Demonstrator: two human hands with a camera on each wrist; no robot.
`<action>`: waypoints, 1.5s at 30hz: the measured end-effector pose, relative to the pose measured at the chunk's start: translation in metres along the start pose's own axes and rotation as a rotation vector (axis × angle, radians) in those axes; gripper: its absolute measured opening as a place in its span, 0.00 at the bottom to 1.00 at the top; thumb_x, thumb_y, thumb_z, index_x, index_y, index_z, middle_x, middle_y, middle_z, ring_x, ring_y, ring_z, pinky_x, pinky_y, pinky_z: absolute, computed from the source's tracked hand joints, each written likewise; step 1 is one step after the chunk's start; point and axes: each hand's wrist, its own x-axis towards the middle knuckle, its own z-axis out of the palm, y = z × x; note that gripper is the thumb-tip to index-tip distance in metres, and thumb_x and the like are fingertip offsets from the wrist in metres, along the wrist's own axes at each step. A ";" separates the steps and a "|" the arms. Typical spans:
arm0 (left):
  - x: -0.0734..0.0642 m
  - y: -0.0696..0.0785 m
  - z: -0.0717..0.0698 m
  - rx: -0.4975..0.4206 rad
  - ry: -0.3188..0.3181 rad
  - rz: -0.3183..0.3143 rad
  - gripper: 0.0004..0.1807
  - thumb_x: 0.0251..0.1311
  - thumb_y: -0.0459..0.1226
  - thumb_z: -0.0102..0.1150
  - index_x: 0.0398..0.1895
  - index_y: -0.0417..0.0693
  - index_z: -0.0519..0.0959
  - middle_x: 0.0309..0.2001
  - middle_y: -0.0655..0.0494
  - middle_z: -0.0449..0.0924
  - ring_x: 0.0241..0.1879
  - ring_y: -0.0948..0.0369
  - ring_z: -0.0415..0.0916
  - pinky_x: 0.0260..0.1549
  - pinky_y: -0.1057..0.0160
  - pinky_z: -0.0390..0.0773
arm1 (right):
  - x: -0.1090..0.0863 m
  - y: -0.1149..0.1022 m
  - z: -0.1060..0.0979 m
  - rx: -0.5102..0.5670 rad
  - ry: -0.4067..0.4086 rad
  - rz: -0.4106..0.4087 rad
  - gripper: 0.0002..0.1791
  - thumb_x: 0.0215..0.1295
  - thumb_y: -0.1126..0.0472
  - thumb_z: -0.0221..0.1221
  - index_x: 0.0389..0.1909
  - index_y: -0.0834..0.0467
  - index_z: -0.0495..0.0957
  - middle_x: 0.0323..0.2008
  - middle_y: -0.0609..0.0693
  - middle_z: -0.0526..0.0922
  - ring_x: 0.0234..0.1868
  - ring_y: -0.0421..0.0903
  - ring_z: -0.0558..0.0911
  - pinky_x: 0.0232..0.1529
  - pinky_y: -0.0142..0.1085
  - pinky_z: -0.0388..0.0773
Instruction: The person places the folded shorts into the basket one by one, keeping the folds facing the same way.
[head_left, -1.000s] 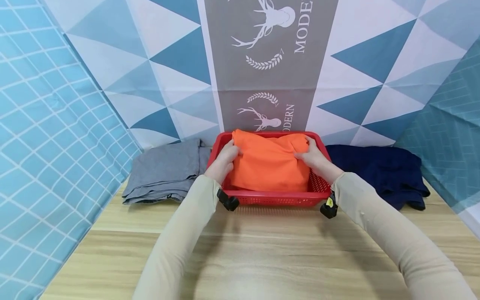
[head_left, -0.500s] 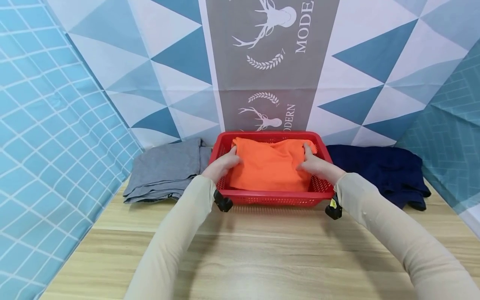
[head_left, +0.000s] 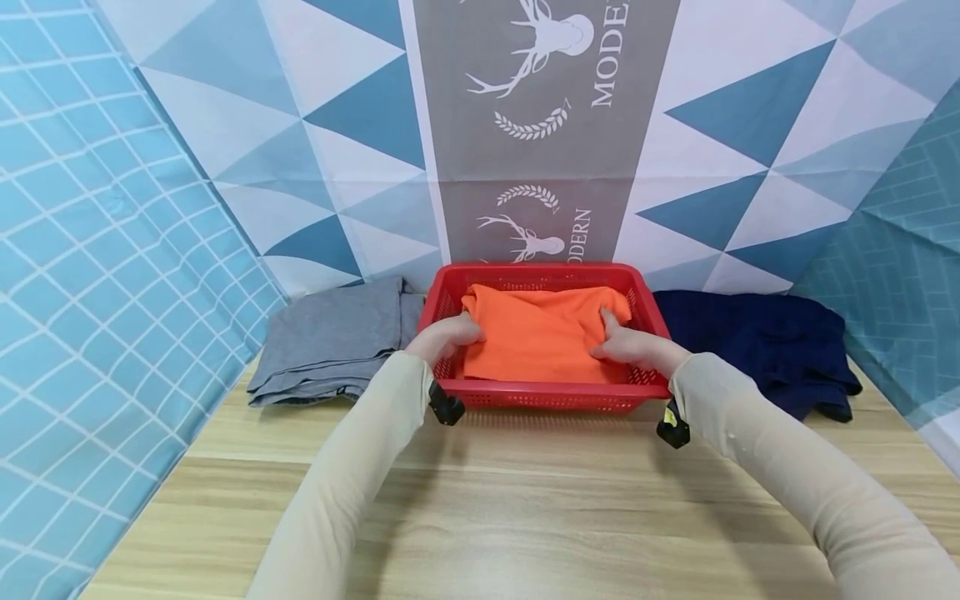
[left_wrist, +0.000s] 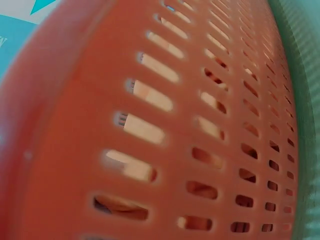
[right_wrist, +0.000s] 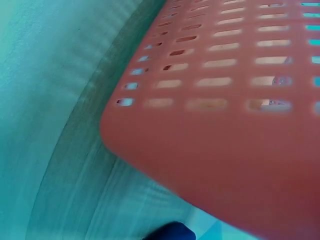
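Note:
A folded orange cloth (head_left: pixel 543 337) lies inside a red perforated plastic basket (head_left: pixel 555 389), creased along its top and left side. My left hand (head_left: pixel 448 335) grips its left edge, the fingertips partly hidden by the fabric. On the opposite side my right hand (head_left: pixel 636 345) reaches over the basket's right rim and holds the cloth's right edge, thumb and forefinger spread with fabric between them. In the left wrist view the slotted basket wall (left_wrist: pixel 65 145) fills most of the picture. The right wrist view shows the basket's outer corner (right_wrist: pixel 200 145). Neither wrist view shows its hand outside the basket.
Left of the basket lies a folded grey cloth (head_left: pixel 330 337). A navy cloth (head_left: pixel 750 342) is heaped to the right. All stand on a wooden table (head_left: pixel 510 508), with a patterned backdrop (head_left: pixel 525 150) close behind the basket.
The orange cloth has sunk lower into the basket, and its upper edge has come below the back rim. Both hands have moved down with it, still at its two sides.

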 end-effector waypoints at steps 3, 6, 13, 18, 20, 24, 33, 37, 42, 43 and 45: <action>0.000 0.000 -0.001 0.025 0.013 -0.015 0.32 0.52 0.32 0.58 0.61 0.46 0.59 0.54 0.50 0.64 0.52 0.54 0.66 0.50 0.57 0.74 | -0.002 -0.001 -0.001 -0.035 -0.003 0.004 0.47 0.66 0.62 0.48 0.67 0.62 0.19 0.69 0.62 0.26 0.68 0.61 0.38 0.66 0.56 0.42; 0.001 0.000 0.000 0.113 0.047 -0.008 0.29 0.51 0.32 0.59 0.58 0.44 0.61 0.52 0.48 0.65 0.49 0.54 0.67 0.48 0.58 0.75 | -0.004 -0.003 -0.002 -0.058 -0.008 -0.010 0.45 0.65 0.64 0.48 0.68 0.64 0.23 0.69 0.63 0.27 0.68 0.61 0.37 0.66 0.56 0.40; 0.000 0.001 0.012 0.621 0.172 0.186 0.54 0.50 0.35 0.58 0.69 0.35 0.29 0.66 0.36 0.49 0.58 0.48 0.60 0.51 0.57 0.70 | -0.009 -0.011 0.003 -0.352 0.086 -0.070 0.41 0.63 0.62 0.50 0.67 0.72 0.37 0.68 0.70 0.43 0.66 0.63 0.52 0.65 0.55 0.48; -0.006 0.004 0.019 0.919 0.223 0.388 0.49 0.50 0.42 0.62 0.71 0.45 0.44 0.71 0.44 0.34 0.69 0.47 0.38 0.64 0.47 0.51 | -0.011 -0.016 0.011 -0.570 0.192 -0.167 0.35 0.62 0.57 0.52 0.65 0.71 0.53 0.62 0.71 0.57 0.62 0.64 0.58 0.62 0.56 0.56; -0.008 0.005 0.020 1.022 0.159 0.413 0.44 0.53 0.47 0.59 0.71 0.50 0.50 0.72 0.46 0.33 0.70 0.49 0.32 0.66 0.45 0.40 | -0.012 -0.016 0.014 -0.595 0.199 -0.210 0.33 0.62 0.55 0.54 0.64 0.67 0.58 0.61 0.68 0.60 0.61 0.64 0.59 0.60 0.58 0.58; -0.006 0.003 0.020 1.112 0.025 0.312 0.44 0.52 0.61 0.52 0.70 0.55 0.53 0.71 0.46 0.42 0.70 0.48 0.33 0.64 0.42 0.28 | -0.013 -0.015 0.015 -0.627 0.161 -0.242 0.31 0.61 0.51 0.55 0.62 0.62 0.65 0.60 0.66 0.63 0.60 0.64 0.60 0.57 0.60 0.60; -0.012 0.009 0.016 1.093 -0.141 0.174 0.48 0.50 0.65 0.50 0.71 0.54 0.49 0.69 0.54 0.54 0.67 0.54 0.50 0.65 0.43 0.31 | -0.013 -0.010 0.009 -0.682 0.001 -0.201 0.35 0.60 0.48 0.56 0.62 0.68 0.63 0.58 0.65 0.68 0.59 0.60 0.67 0.61 0.53 0.60; -0.013 0.011 0.018 1.051 -0.123 0.162 0.48 0.50 0.63 0.53 0.70 0.53 0.51 0.67 0.53 0.56 0.64 0.54 0.53 0.66 0.45 0.42 | -0.013 -0.010 0.009 -0.737 -0.030 -0.179 0.35 0.59 0.49 0.57 0.62 0.66 0.63 0.55 0.63 0.71 0.53 0.57 0.71 0.59 0.52 0.64; -0.016 0.011 0.021 0.904 -0.089 0.087 0.50 0.46 0.59 0.61 0.71 0.54 0.51 0.66 0.54 0.57 0.62 0.54 0.55 0.63 0.49 0.57 | -0.015 -0.010 0.011 -0.725 -0.007 -0.158 0.33 0.59 0.52 0.58 0.62 0.64 0.64 0.54 0.61 0.72 0.52 0.56 0.72 0.58 0.52 0.65; -0.017 0.011 0.021 0.874 -0.088 0.066 0.51 0.45 0.58 0.62 0.71 0.55 0.50 0.67 0.54 0.56 0.62 0.54 0.55 0.62 0.50 0.60 | -0.016 -0.009 0.011 -0.716 0.004 -0.150 0.33 0.59 0.52 0.58 0.62 0.64 0.64 0.54 0.61 0.73 0.51 0.55 0.72 0.57 0.51 0.66; -0.019 0.010 0.021 0.857 -0.086 0.040 0.51 0.45 0.58 0.62 0.71 0.54 0.50 0.67 0.54 0.55 0.62 0.54 0.55 0.61 0.52 0.62 | -0.019 -0.009 0.011 -0.706 0.034 -0.140 0.32 0.58 0.53 0.59 0.60 0.64 0.66 0.50 0.59 0.75 0.48 0.53 0.72 0.55 0.50 0.68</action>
